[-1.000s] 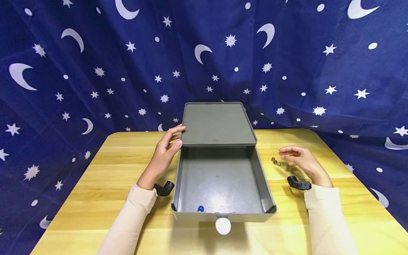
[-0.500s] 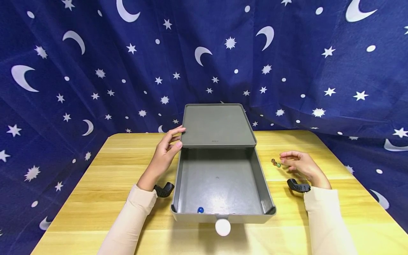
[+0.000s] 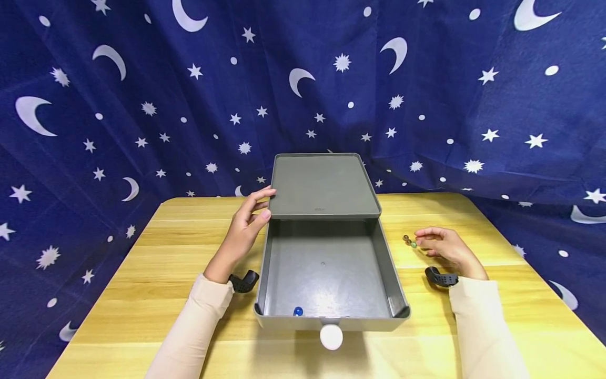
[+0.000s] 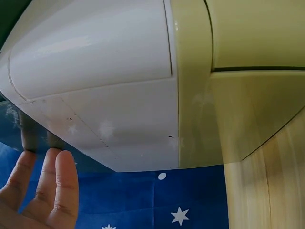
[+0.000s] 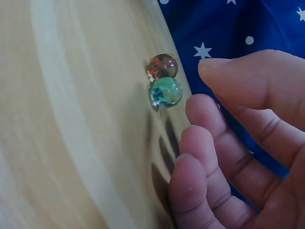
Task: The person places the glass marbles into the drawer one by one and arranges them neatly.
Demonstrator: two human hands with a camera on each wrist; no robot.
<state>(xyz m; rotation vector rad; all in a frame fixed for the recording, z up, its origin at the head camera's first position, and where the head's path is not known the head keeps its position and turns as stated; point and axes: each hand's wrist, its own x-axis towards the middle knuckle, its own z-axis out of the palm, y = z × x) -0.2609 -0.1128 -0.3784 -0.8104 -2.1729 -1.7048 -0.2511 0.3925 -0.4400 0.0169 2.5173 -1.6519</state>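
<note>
On the wooden table lie a green marble and two brown-red marbles, close together to the right of a grey drawer box. My right hand is just beside them, fingers loosely bent and thumb apart, fingertips right by the green marble. One brown-red marble shows behind the green one in the right wrist view. My left hand rests its straight fingers against the box's left side. The box's drawer is pulled out toward me, with a blue marble inside at its front wall.
A round white knob sticks out from the drawer front. The box's flat top has a raised rim. Behind the table hangs a blue curtain with moons and stars.
My right hand has lowered slightly and shifted left, so its fingertips come nearer the green marble. The left hand, the drawer and the marbles stay in place.
</note>
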